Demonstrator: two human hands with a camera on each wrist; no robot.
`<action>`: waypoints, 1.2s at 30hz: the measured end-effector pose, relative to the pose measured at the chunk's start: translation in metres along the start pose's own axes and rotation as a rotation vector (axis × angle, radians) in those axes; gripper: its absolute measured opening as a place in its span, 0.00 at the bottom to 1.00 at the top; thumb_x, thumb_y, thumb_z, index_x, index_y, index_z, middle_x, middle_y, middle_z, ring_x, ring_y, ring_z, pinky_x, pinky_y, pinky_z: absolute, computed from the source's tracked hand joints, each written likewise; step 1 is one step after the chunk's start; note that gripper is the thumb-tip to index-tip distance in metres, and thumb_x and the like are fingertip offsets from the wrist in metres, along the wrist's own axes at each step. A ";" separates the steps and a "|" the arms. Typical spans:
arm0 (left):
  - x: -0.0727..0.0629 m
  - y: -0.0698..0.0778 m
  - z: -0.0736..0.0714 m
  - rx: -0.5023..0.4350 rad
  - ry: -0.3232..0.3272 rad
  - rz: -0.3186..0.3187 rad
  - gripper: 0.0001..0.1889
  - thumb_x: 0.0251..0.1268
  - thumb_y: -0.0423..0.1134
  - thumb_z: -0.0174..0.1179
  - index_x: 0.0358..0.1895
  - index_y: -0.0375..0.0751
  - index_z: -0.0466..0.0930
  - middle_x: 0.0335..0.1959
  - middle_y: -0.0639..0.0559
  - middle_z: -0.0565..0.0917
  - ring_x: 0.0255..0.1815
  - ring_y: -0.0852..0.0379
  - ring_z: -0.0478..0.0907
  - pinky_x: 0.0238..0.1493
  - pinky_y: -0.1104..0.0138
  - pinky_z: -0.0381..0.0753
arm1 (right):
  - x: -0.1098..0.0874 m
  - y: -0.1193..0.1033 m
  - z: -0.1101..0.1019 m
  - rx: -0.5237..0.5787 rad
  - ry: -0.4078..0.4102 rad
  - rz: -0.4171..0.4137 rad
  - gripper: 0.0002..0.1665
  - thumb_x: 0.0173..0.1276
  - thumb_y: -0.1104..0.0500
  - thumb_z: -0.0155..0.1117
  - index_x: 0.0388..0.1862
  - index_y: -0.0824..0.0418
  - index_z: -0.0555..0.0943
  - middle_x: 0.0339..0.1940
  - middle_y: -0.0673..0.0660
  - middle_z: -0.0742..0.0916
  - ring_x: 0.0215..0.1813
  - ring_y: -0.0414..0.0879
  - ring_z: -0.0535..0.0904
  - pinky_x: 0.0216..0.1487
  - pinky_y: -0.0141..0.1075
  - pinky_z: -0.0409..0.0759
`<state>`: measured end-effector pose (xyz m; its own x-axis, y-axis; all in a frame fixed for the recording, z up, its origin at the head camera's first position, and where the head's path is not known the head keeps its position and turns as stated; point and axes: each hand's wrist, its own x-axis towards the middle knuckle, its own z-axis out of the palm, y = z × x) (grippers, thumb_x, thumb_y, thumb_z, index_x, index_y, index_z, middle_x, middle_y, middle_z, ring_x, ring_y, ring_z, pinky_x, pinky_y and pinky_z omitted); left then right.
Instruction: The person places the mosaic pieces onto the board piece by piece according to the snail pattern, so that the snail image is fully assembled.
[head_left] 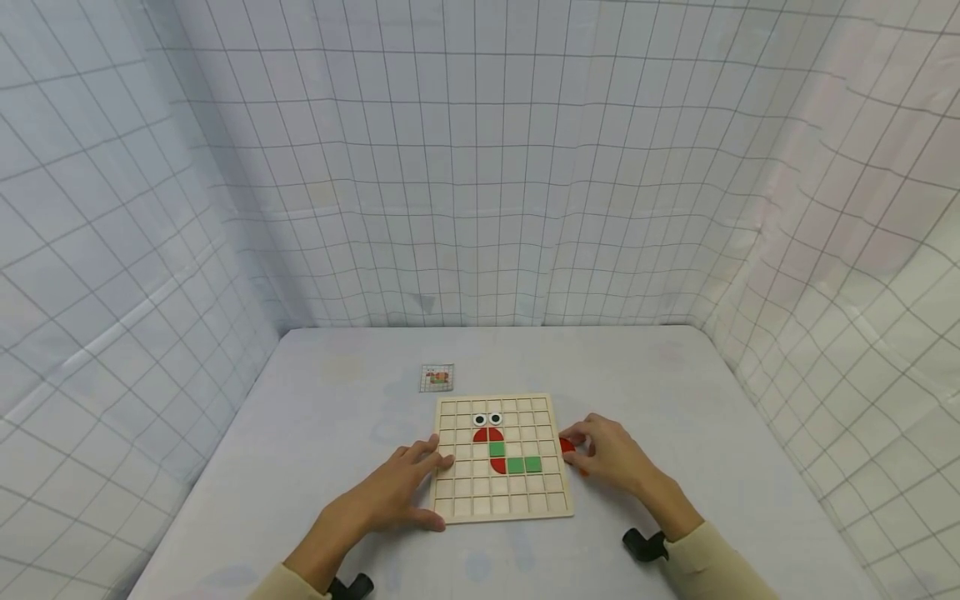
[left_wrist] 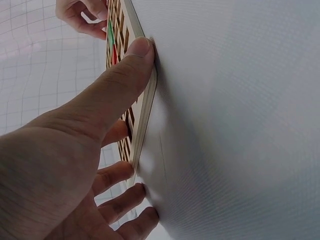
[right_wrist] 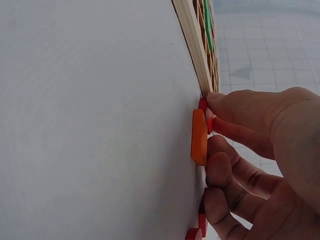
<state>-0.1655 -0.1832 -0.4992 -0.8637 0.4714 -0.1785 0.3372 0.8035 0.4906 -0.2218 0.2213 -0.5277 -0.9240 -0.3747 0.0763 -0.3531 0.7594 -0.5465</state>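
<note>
A square wooden grid board [head_left: 462,506] lies on the table, bearing two googly-eye pieces [head_left: 487,419], red rounded pieces [head_left: 489,434] and green square pieces [head_left: 524,465]. My left hand [head_left: 390,492] rests at its left side with fingers spread; the thumb touches the near-left corner, and one fingertip reaches over the frame. Just off the board's right edge, my right hand [head_left: 611,454] pinches a red rounded piece [head_left: 567,447] between thumb and index finger. An orange piece [right_wrist: 199,137] sits right beside it, under the curled fingers. More red pieces [right_wrist: 202,222] show by the other fingertips.
A small picture card [head_left: 437,378] with a coloured grid figure lies beyond the board's far-left corner. White grid-patterned curtains [head_left: 480,167] enclose the table [head_left: 637,367] at the back and both sides.
</note>
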 end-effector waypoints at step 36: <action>-0.002 0.002 0.000 -0.036 0.017 -0.008 0.52 0.57 0.56 0.92 0.84 0.46 0.79 0.96 0.34 0.63 0.88 0.24 0.69 0.85 0.31 0.77 | 0.002 -0.008 0.003 -0.086 0.060 0.050 0.10 0.73 0.62 0.87 0.50 0.56 0.96 0.42 0.47 0.89 0.38 0.39 0.76 0.38 0.30 0.76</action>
<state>-0.1636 -0.1826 -0.4984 -0.8726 0.4586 -0.1682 0.3169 0.7934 0.5197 -0.2207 0.2125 -0.5260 -0.9472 -0.3042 0.1019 -0.3148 0.8203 -0.4776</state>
